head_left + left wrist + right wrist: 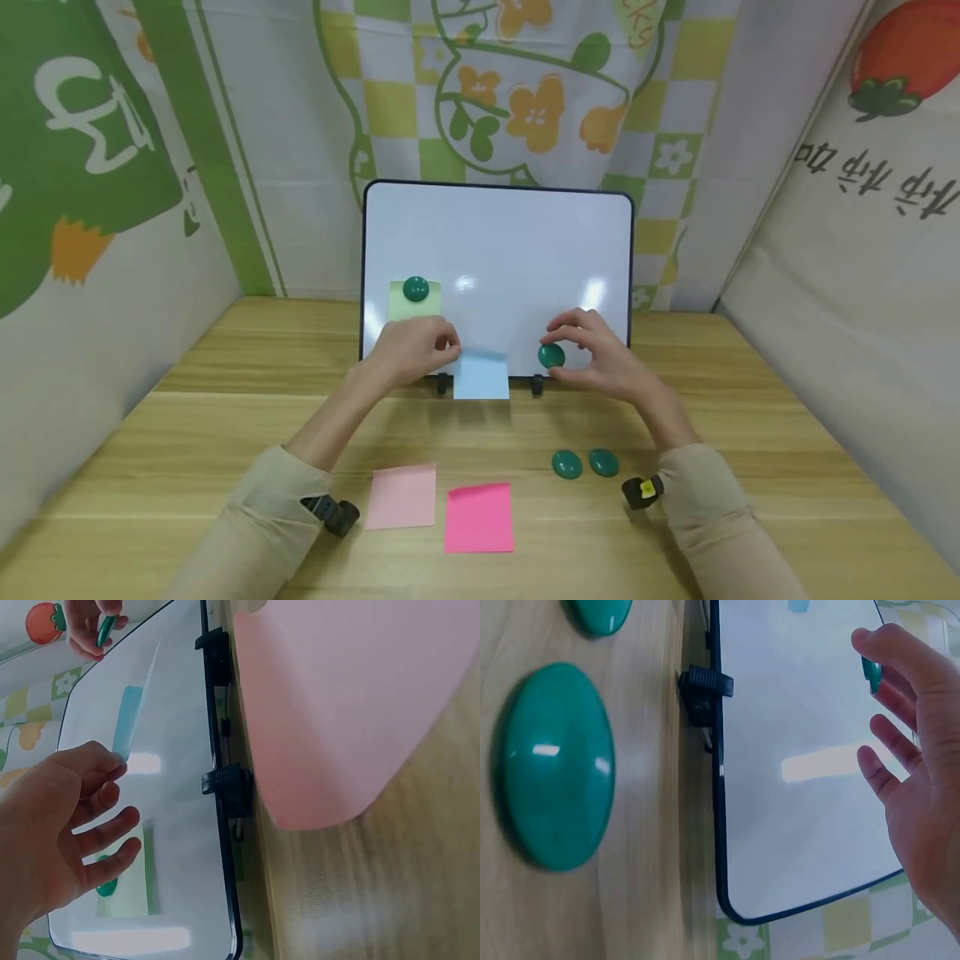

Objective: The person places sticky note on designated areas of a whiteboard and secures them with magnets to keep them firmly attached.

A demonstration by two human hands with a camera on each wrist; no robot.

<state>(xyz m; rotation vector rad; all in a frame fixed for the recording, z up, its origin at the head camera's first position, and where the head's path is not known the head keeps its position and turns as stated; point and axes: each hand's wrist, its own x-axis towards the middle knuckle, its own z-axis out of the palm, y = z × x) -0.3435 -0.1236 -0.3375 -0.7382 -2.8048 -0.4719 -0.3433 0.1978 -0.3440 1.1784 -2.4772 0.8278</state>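
Observation:
My left hand (416, 348) pinches a blue sticky note (482, 377) by its upper left corner, in front of the lower edge of the whiteboard (510, 250). In the left wrist view the blue sticky note (127, 724) appears nearly edge-on between thumb and forefinger. To the right, my right hand (600, 354) holds a round green magnet (551, 356) between thumb and fingertips, close to the board. A light green sticky note (405, 310) is on the board's left part, with another green magnet (416, 289) over its top; my left hand covers its lower part.
On the wooden table (300, 417) lie a pale pink sticky note (402, 497) and a bright pink sticky note (479, 518). Two more green magnets (567, 464) sit to the right. Black clips (537, 384) support the whiteboard's bottom edge. Patterned curtains (405, 108) hang behind.

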